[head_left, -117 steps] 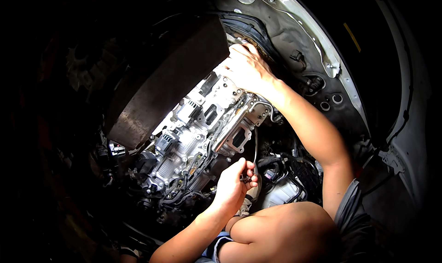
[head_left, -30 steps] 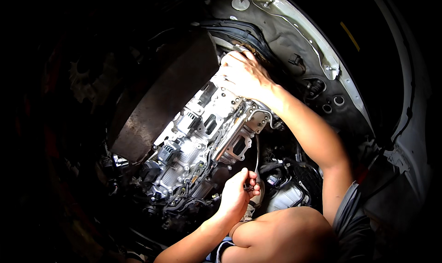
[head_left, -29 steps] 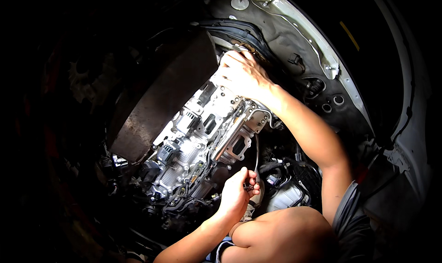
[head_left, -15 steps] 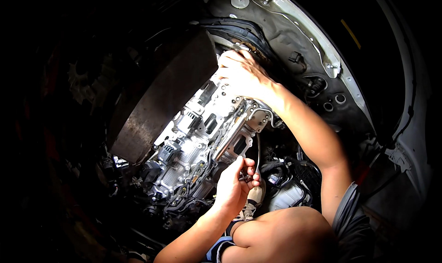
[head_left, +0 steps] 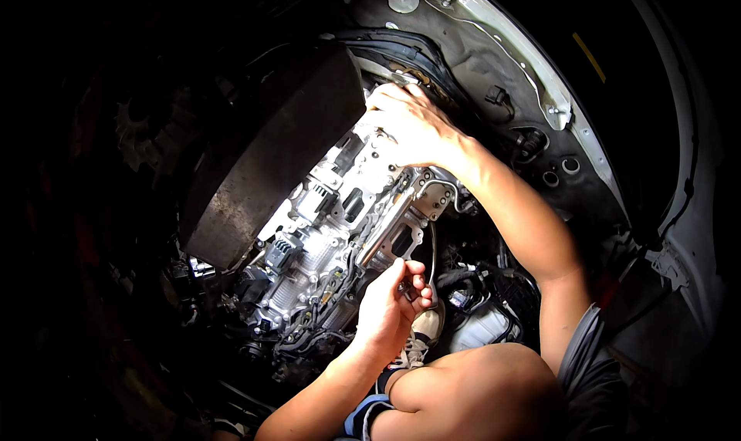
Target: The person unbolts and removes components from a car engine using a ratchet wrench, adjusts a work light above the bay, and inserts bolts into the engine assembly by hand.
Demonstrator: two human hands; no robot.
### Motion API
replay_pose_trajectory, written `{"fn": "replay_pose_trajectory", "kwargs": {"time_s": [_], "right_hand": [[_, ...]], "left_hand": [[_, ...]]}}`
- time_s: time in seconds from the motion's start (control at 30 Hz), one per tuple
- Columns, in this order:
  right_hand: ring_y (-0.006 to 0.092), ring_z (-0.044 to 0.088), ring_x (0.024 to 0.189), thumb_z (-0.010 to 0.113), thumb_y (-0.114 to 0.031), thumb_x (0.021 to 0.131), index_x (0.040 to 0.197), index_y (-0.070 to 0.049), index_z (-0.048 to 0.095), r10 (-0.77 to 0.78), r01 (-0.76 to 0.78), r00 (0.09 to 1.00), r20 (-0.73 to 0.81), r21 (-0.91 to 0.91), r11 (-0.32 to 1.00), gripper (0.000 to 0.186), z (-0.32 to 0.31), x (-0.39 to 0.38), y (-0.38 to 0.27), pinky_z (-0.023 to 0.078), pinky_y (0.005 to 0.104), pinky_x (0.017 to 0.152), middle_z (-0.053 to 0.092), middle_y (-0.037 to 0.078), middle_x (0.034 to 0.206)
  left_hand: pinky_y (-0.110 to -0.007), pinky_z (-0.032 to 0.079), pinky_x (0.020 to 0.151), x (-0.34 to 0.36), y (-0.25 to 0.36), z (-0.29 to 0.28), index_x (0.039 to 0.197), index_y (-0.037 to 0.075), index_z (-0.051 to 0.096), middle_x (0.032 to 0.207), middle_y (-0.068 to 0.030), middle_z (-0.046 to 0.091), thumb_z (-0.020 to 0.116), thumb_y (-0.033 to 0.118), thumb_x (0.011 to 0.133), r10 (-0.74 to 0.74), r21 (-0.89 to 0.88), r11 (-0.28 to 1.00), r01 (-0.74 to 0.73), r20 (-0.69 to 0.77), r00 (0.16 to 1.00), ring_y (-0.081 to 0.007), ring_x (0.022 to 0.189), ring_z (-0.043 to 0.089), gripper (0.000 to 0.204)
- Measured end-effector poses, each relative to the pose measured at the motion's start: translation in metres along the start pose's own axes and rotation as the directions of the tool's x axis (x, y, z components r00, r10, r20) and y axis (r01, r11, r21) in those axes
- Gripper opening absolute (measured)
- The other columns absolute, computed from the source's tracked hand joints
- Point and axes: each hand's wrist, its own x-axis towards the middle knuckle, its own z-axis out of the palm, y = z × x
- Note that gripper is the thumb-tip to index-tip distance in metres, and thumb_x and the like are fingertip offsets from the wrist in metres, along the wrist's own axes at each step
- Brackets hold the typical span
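Observation:
A bare metal engine (head_left: pixel 312 244) runs slantwise through the middle of the view. My right hand (head_left: pixel 409 125) reaches over its far end, fingers bent and closed. Glare and the hand itself hide the fingertips and whatever they hold. Near the engine's near right side, my left hand (head_left: pixel 391 306) is palm up with its fingers curled. A small dark metal piece (head_left: pixel 407 287) shows between those fingers, too small to name its kind. Just beyond the left hand, the engine side has a dark oval port (head_left: pixel 402 242). A silver rail (head_left: pixel 387 229) runs alongside it.
A broad, dark curved metal panel (head_left: pixel 262 171) flanks the engine's left. Black hoses (head_left: pixel 397 47) pass behind my right hand. The pale body edge (head_left: pixel 525 63) curves along the right. Wiring (head_left: pixel 502 287) and a white container (head_left: pixel 482 331) lie low, beside my bent knee (head_left: pixel 478 383).
My left hand has shifted very slightly left, and its fingers have curled a little differently around the small metal piece. My right hand stays at the engine's far end, barely moved.

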Motion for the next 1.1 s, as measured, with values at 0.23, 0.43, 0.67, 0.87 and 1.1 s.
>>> {"fn": "replay_pose_trajectory", "kwargs": {"time_s": [0.23,0.43,0.67,0.87,1.1], "right_hand": [[0.019,0.052,0.116,0.068,-0.02,0.076,0.097,-0.014,0.07,-0.048,0.05,0.999,0.014,-0.118,0.992,0.022,0.005,-0.002,0.002,0.034,0.0453,0.104,0.061,0.0,0.104],[0.0194,0.053,0.114,0.067,-0.019,0.077,0.096,-0.014,0.069,-0.042,0.041,0.998,-0.044,-0.023,0.999,0.02,0.004,0.0,0.002,0.035,0.0449,0.102,0.061,0.0,0.102],[0.0205,0.054,0.113,0.068,-0.02,0.075,0.097,-0.012,0.069,-0.094,0.088,0.994,-0.055,-0.094,0.992,0.024,0.005,-0.001,0.003,0.037,0.0421,0.101,0.062,0.001,0.105],[0.0215,0.057,0.107,0.067,-0.016,0.074,0.097,-0.009,0.07,-0.105,0.103,0.991,-0.078,-0.033,0.994,0.024,0.002,-0.001,0.007,0.039,0.0418,0.098,0.064,0.003,0.1],[0.0301,0.06,0.1,0.066,-0.007,0.079,0.087,-0.002,0.068,-0.014,0.074,0.967,-0.256,0.226,0.971,0.01,-0.034,-0.02,-0.03,0.045,0.0421,0.094,0.066,0.011,0.095]], "left_hand": [[-0.027,0.049,0.071,-0.001,0.0,0.003,0.099,0.005,0.058,0.083,-0.0018,0.052,0.047,0.034,0.103,0.008,0.003,1.0,-0.008,0.005,1.0,-0.0154,0.077,0.054,0.031],[-0.027,0.049,0.071,0.002,-0.004,-0.003,0.099,0.005,0.059,0.083,-0.0017,0.052,0.046,0.031,0.104,0.008,0.005,1.0,-0.008,0.004,1.0,-0.0154,0.077,0.055,0.03],[-0.027,0.049,0.071,0.001,-0.008,-0.002,0.098,0.005,0.059,0.081,-0.0014,0.053,0.046,0.03,0.104,0.005,0.022,1.0,-0.004,-0.029,1.0,-0.015,0.075,0.055,0.028],[-0.028,0.049,0.071,0.003,-0.008,-0.002,0.098,0.005,0.059,0.082,-0.0016,0.053,0.046,0.03,0.104,0.007,0.023,1.0,-0.007,-0.03,1.0,-0.0152,0.075,0.055,0.029],[-0.027,0.05,0.073,0.002,-0.002,-0.001,0.099,0.004,0.058,0.085,-0.0033,0.055,0.045,0.032,0.104,0.024,-0.005,1.0,-0.024,0.018,1.0,-0.0167,0.079,0.057,0.031]]}}
